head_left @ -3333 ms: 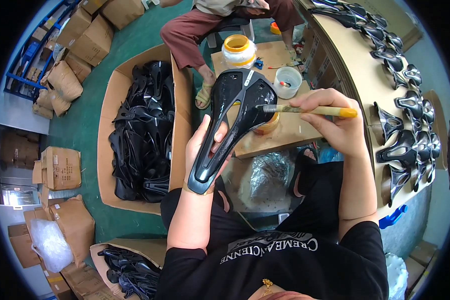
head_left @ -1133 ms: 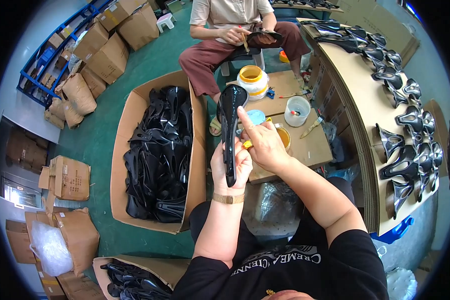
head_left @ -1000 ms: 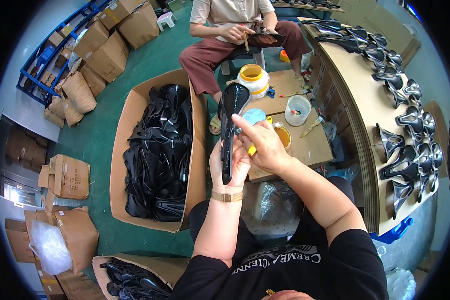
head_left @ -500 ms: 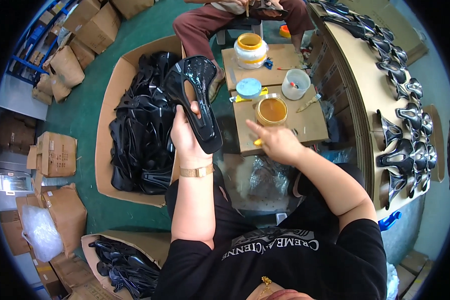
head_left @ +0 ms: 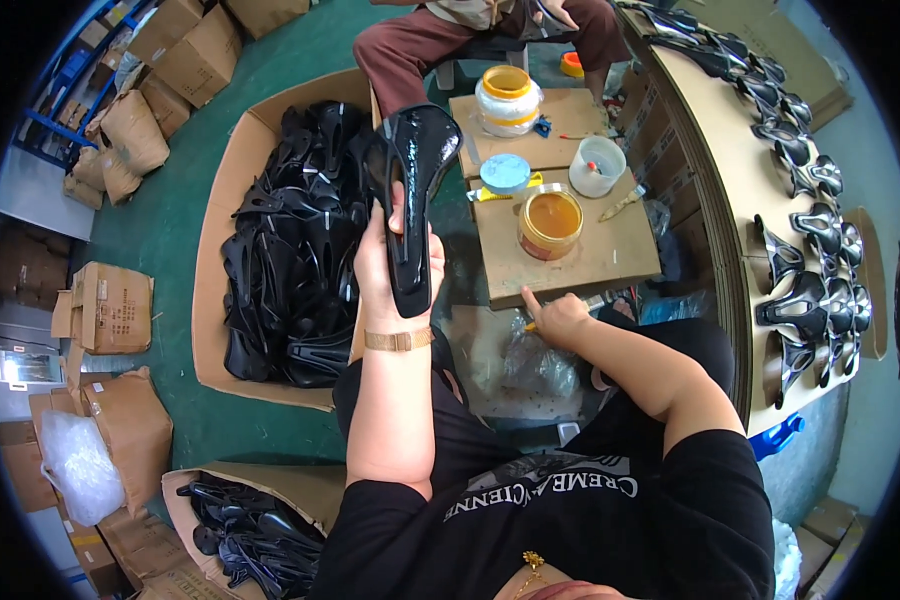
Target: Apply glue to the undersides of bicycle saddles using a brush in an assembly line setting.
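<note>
My left hand (head_left: 375,268) grips a glossy black bicycle saddle shell (head_left: 410,215), its wide end pointing away from me and its narrow end near my wrist. A thumb shows through the slot in its middle. My right hand (head_left: 562,322) is closed, with the index finger stretched out, at the near edge of a cardboard box (head_left: 610,262). In it is a slim tool with a yellow end, apparently a brush, mostly hidden by the fingers. Just beyond that hand stands an open jar of amber liquid (head_left: 552,222).
The box also bears a blue round lid (head_left: 505,174), a clear plastic tub (head_left: 597,167) and a loose brush (head_left: 622,203). A white jar (head_left: 508,100) stands farther back. Left is a carton of black shells (head_left: 295,240); right, a table (head_left: 715,150) with saddle shells. Opposite sits another person (head_left: 410,50).
My right hand has drawn back from beside the amber jar toward me. The shell in my left hand has turned more upright and shifted a little to the right.
</note>
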`<state>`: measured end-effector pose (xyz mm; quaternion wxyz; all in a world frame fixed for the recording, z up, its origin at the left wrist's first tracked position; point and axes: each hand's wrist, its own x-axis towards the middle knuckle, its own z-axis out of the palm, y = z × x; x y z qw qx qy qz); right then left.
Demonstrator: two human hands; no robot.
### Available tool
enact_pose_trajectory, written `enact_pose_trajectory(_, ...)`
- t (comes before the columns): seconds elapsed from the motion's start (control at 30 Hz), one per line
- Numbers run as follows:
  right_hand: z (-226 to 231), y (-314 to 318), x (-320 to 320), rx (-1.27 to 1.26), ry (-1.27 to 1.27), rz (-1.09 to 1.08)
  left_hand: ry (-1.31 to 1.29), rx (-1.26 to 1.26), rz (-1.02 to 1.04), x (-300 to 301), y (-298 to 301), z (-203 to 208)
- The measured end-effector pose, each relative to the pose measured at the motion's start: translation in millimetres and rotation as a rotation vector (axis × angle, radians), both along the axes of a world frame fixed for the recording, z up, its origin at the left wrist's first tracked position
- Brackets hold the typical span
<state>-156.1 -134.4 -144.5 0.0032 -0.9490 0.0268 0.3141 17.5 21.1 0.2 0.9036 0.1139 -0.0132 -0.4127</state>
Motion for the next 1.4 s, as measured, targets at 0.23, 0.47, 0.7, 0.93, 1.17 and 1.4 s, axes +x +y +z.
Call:
enact_pose_trajectory(0.23,88.6,-22.2,32.4,0.676,-0.938,-0.439,0.126,-0.258,-0.158,-2.6,-1.5,-8.0)
enact_pose_trajectory(0.47,161.6,-21.7,50.1,1.563,-0.968,-0.862,0.159,-0.192,-0.281,-28.9,-14.9,6.1)
enact_pose_trajectory(0.7,169.9,-26.1,49.8,1.666,-0.8,-0.899,0.167,-0.051,-0.264,-43.5,-29.7,15.7)
enact_pose_trajectory(0.93,158.9,-24.8,54.2,1.912,-0.845,-0.931,0.133,-0.024,-0.281,-46.2,-39.7,9.6)
enact_pose_trajectory(1.17,156.2,-18.1,58.5,1.816,-0.818,-0.911,0.15,0.053,-0.273,-44.5,-37.8,7.7)
enact_pose_trajectory(1.4,157.3,-32.5,46.4,1.538,-1.213,-0.939,0.222,-0.135,-0.281,-40.8,-37.7,-5.8)
